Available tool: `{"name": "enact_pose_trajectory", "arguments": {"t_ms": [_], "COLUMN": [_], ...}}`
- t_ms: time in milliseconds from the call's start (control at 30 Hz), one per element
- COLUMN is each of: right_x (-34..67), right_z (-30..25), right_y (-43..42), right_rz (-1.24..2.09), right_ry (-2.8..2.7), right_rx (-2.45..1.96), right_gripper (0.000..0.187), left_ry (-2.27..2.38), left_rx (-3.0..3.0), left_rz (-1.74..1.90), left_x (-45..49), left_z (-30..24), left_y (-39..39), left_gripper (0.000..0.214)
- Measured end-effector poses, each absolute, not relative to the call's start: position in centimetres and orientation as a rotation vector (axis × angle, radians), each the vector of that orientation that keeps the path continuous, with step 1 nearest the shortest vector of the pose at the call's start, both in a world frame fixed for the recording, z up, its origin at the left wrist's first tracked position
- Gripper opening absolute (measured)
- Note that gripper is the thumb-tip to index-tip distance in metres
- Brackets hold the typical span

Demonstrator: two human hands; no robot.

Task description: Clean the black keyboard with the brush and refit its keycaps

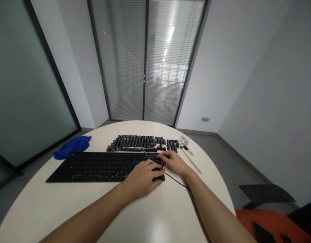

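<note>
At the far left, a frosted glass panel in a dark frame runs down to the grey floor, with a pale wall beyond it. The round, cream-white table fills the near middle of the room. On its left side lies a crumpled blue cloth. Just right of that and nearer, the black keyboard, its keycaps off across most of it, sits flat on the table. Behind the table stand glass panes with blinds, ceiling lights reflected in the right one. Loose keycaps lie in rows on the far side of the keyboard.

The left hand rests over the keyboard's right end, its grip released, fingers spread. The right hand pinches thumb and finger at the far right corner; whether that grip holds anything I cannot tell. A thin cable passes beneath the right wrist. Farther right lie a clear plastic piece, a small tool and a slim brush. An outlet plate marks the right-hand wall; an orange chair stands near right.
</note>
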State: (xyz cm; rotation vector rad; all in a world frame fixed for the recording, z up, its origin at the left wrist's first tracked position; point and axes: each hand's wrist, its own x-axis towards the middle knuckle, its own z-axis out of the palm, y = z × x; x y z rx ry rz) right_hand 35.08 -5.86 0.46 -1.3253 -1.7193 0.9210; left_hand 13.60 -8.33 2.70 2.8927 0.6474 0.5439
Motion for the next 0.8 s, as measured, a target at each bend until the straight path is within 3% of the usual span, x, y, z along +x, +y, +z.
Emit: {"name": "enact_pose_trajectory", "arguments": {"t_ms": [567, 667, 800], "right_x": [34.9, 35.0, 36.2], "right_z": [0.1, 0.2, 0.6], "right_y": [-5.8, -5.6, -5.2], "right_rz": [0.925, 0.79, 0.362], "right_ry": [-1.705, -1.686, -1.507], "right_rx": [-1.334, -1.367, -1.501], "right_gripper": [0.039, 0.038, 0.031], "left_ry": [0.582, 0.591, 0.586], "left_rx": [2.952, 2.951, 2.935], "left_rz": [0.622, 0.636, 0.673], "left_x": [13.8, 13.9, 13.9], "left_z": [2.0, 1.8, 1.7], "left_y": [-8.7, -8.7, -8.7], "left_gripper": [0.026, 0.027, 0.031]}}
